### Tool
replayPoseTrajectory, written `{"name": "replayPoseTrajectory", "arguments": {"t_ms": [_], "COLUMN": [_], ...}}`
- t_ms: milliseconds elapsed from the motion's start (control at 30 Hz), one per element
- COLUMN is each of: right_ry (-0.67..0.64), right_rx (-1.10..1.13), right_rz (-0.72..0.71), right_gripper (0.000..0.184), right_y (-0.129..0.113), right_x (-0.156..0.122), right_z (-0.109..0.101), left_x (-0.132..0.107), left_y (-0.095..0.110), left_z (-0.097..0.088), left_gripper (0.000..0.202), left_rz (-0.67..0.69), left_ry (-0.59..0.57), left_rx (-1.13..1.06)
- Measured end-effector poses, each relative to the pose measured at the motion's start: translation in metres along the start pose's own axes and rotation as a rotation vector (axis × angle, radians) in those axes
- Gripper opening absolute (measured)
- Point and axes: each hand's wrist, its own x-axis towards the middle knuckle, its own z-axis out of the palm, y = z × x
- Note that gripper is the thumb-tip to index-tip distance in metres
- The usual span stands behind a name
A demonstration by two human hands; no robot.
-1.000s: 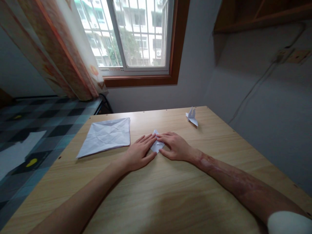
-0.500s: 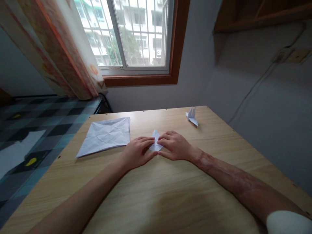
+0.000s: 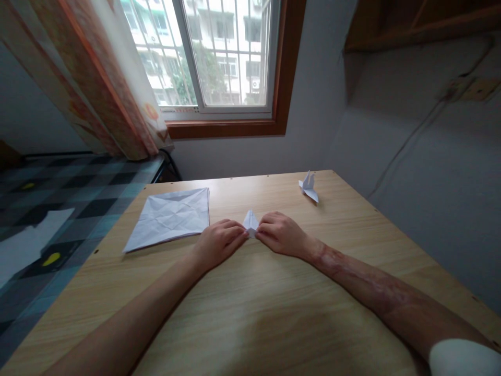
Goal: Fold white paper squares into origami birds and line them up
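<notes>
Where both hands pinch — folded paper (image 3: 250, 221) between (on table (image 3: 274, 313)).

Both hands' fingers (image 3: 238, 233) hide the small folded paper's (image 3: 250, 221) lower half.

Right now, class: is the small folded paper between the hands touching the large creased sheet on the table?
Apart. The head view shows bare wooden table and the left hand between the small folded paper and the large creased sheet.

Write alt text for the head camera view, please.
Left hand and right hand pinch a small folded white paper on a wooden table. A creased paper sheet lies left; a folded paper bird sits far right.
</notes>
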Motion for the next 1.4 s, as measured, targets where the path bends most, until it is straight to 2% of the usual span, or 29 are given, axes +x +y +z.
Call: {"name": "replayPoseTrajectory", "arguments": {"t_ms": [100,133,233,433,633,767,933,1100,1233,1400], "right_ry": [0.077,0.088,0.066,0.014,0.026,-0.046,-0.079,-0.018,0.019,0.089], "right_rx": [0.161,0.21,0.279,0.187,0.098,0.018,-0.036,0.002,0.097,0.195], "right_rz": [0.177,0.211,0.216,0.112,0.012,-0.096,-0.136,-0.138,-0.073,0.05], "right_gripper": [0.002,0.003,0.008,0.011,0.017,0.035,0.036,0.031,0.028,0.047], "right_y": [0.001,0.002,0.003,0.004,0.003,0.004,0.005,0.011,0.012,0.005], "right_x": [0.001,0.001,0.002,0.004,0.0,-0.003,-0.003,-0.006,-0.008,-0.002], "right_z": [0.004,0.004,0.003,0.001,-0.004,-0.011,-0.016,-0.012,-0.009,-0.01], "left_x": [-0.001,-0.001,-0.002,0.0,-0.001,-0.004,-0.008,-0.011,-0.012,-0.01], "left_y": [-0.005,-0.007,-0.012,-0.012,-0.009,-0.007,-0.006,-0.009,-0.011,-0.011], "left_z": [0.004,0.005,0.009,0.007,-0.003,-0.013,-0.018,-0.016,-0.013,-0.007], "left_gripper": [0.021,0.021,0.023,0.025,0.036,0.051,0.043,0.038,0.035,0.042], "left_rz": [-0.131,-0.175,-0.226,-0.079,0.078,0.17,0.252,0.325,0.325,0.255], "left_ry": [0.036,0.049,0.042,0.004,-0.065,-0.173,-0.226,-0.198,-0.122,-0.011], "left_rx": [-0.12,-0.177,-0.262,-0.15,0.027,0.091,0.189,0.22,0.179,0.113]}}
